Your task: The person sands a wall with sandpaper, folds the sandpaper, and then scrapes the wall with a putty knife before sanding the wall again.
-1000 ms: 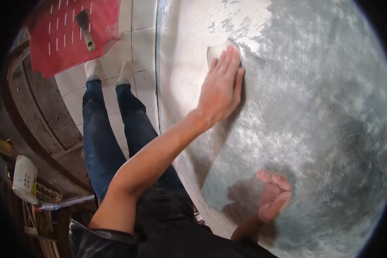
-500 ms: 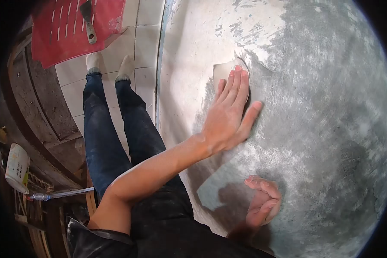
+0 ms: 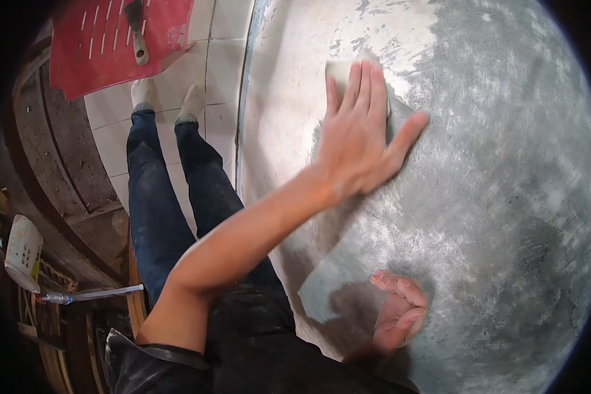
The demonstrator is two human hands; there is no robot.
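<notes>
My left hand [image 3: 358, 128] presses a pale sheet of sandpaper [image 3: 338, 72] flat against the wall, fingers stretched over it and thumb spread out to the right. Most of the sheet is hidden under the fingers, and their tips are blurred by motion. The wall [image 3: 492, 164] is patchy, with white coating on the left and scuffed grey on the right. Lower down, my right hand [image 3: 400, 308] rests close by the grey surface, fingers loosely curled and apart from the thumb. Its visible palm holds nothing.
A red slotted plastic chair [image 3: 105, 72] carries a putty knife [image 3: 138, 39] at upper left. My feet stand beside it on white tiles [image 3: 223, 72]. Timber pieces [image 3: 56, 354], a white perforated basket [image 3: 23, 253] and a clear tube [image 3: 105, 293] lie at lower left.
My left hand has slid up the wall with the sandpaper, and its arm has stretched out further. The right hand has hardly moved.
</notes>
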